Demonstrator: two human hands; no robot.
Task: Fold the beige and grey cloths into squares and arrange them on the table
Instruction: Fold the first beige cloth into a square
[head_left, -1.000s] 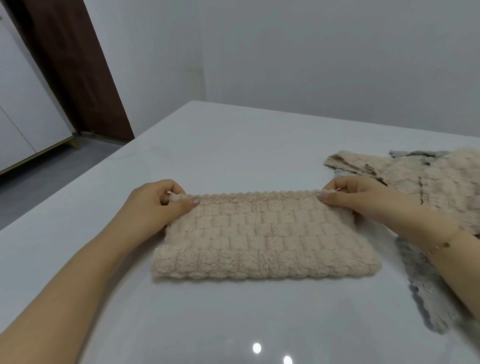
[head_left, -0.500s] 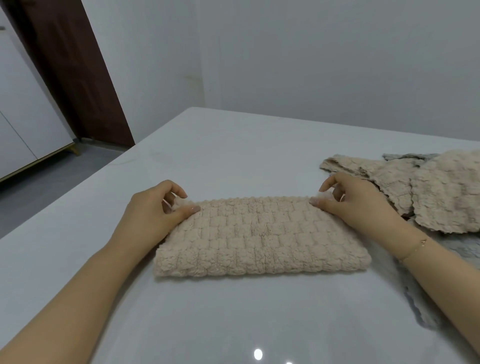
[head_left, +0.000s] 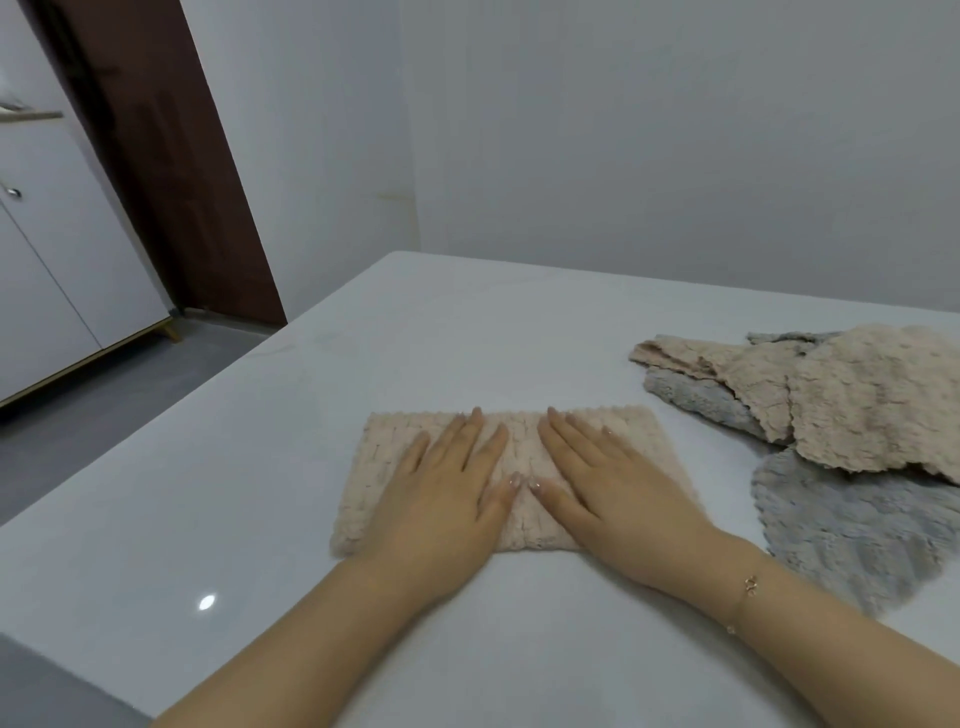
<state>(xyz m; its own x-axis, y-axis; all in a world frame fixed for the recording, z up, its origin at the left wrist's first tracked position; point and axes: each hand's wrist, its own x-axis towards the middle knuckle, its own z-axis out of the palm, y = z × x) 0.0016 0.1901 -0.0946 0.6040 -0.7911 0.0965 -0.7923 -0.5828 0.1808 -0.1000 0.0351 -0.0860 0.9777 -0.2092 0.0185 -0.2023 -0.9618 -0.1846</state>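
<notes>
Both hands (head_left: 519, 488) moved inward, flattening beige cloth (head_left: 374, 467).

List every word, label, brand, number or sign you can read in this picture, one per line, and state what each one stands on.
None: no readable text appears anywhere in the view.
The folded beige cloth under the left hand and right hand shows only its woven texture.
The unfolded cloths, the table and the cabinet carry no print.
</notes>
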